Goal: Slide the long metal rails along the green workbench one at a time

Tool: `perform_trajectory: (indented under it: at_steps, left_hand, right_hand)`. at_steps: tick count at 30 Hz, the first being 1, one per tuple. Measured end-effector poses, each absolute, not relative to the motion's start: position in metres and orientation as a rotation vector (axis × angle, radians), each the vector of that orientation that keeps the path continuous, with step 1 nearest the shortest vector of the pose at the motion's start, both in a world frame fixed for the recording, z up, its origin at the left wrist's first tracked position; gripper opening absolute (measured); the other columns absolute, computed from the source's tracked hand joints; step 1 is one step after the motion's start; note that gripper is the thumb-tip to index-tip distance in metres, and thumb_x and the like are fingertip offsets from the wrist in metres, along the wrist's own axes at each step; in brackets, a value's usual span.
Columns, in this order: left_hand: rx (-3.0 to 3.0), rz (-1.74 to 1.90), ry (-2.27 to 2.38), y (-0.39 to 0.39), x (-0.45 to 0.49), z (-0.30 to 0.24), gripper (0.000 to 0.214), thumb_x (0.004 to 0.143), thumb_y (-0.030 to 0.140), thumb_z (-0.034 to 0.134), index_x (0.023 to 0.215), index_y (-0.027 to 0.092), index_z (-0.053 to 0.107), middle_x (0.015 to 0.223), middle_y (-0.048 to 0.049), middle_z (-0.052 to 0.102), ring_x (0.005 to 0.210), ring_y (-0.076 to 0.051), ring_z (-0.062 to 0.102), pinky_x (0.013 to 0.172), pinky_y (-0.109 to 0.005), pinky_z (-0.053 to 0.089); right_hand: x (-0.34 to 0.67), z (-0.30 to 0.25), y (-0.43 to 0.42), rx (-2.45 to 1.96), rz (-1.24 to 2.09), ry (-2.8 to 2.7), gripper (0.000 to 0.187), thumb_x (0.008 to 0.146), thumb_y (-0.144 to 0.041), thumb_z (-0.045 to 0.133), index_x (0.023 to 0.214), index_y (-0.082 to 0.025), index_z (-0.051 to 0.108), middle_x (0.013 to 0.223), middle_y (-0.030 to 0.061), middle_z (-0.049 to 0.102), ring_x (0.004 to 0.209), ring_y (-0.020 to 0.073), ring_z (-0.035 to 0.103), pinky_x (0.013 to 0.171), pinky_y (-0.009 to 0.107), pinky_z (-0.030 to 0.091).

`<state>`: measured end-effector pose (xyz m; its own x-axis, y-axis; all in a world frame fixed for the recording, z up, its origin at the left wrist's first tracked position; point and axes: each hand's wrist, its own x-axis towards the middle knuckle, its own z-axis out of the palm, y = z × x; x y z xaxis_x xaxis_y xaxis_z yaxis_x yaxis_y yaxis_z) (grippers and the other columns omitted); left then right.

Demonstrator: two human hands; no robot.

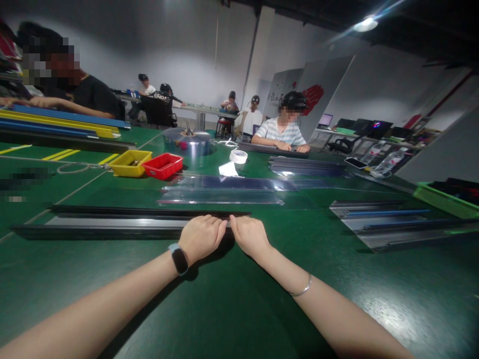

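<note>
A long black channel-shaped profile [112,232] with a pale grey inner strip lies sideways on the green table. My left hand [202,237], a smartwatch at its wrist, is closed over the profile near its right end. Close beside it, my right hand [250,234] is closed at that same end, thumb pointing toward my left hand. The fingertips of both hands are hidden behind the knuckles. Beyond the profile lie clear plastic strips [224,196].
A yellow bin [130,164] and a red bin [163,165] stand beyond, near a large film roll [187,142] and a tape roll [238,156]. More profiles [389,229] lie at right by a green basket [445,199]. Co-workers [282,122] sit across the table and at left.
</note>
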<state>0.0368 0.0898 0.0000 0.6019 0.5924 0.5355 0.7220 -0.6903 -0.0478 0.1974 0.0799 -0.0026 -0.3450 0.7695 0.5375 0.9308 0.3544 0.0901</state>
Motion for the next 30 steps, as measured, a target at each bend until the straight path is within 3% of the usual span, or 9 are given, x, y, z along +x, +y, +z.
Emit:
perform_trajectory:
  at_steps: [12, 20, 26, 30]
  left_hand:
    - [-2.530, -0.734, -1.078, 0.0892, 0.0361, -0.0005, 0.029, 0.086, 0.025, 0.030, 0.070, 0.017, 0.053, 0.064, -0.0036, 0.057, 0.064, -0.015, 0.051, 0.062, -0.030, 0.036]
    - [-2.569, -0.687, -1.032, 0.0908, 0.0384, 0.0015, 0.031, 0.086, 0.026, 0.030, 0.069, 0.016, 0.054, 0.063, -0.0033, 0.057, 0.062, -0.015, 0.051, 0.061, -0.030, 0.036]
    - [-2.536, -0.746, -1.033, 0.0890, 0.0357, 0.0007, 0.028, 0.086, 0.023, 0.031, 0.073, 0.016, 0.054, 0.064, -0.0028, 0.057, 0.063, -0.015, 0.052, 0.061, -0.029, 0.037]
    - [-2.543, -0.714, -1.025, 0.0895, 0.0355, 0.0003, 0.029, 0.086, 0.024, 0.031, 0.069, 0.017, 0.053, 0.063, -0.0026, 0.057, 0.061, -0.015, 0.051, 0.060, -0.029, 0.036]
  right_hand:
    - [0.1972, -0.0018, 0.0779, -1.384, -0.545, -2.196, 0.037, 0.090, -0.023, 0.029, 0.068, -0.016, 0.058, 0.060, 0.0012, 0.060, 0.057, 0.0097, 0.053, 0.057, 0.023, 0.028]
    - [0.1960, -0.0016, 0.0809, -1.441, -0.556, -2.269, 0.042, 0.090, -0.025, 0.025, 0.063, -0.017, 0.056, 0.056, 0.0015, 0.060, 0.052, 0.0099, 0.052, 0.051, 0.023, 0.025]
    - [0.1979, -0.0018, 0.0781, -1.420, -0.432, -2.226, 0.034, 0.091, -0.025, 0.024, 0.090, -0.019, 0.058, 0.068, 0.0010, 0.063, 0.063, 0.0094, 0.056, 0.060, 0.021, 0.030]
    - [0.1974, -0.0034, 0.0786, -1.442, -0.449, -2.232, 0.039, 0.090, -0.026, 0.023, 0.071, -0.018, 0.056, 0.060, 0.0006, 0.060, 0.056, 0.0096, 0.053, 0.056, 0.022, 0.028]
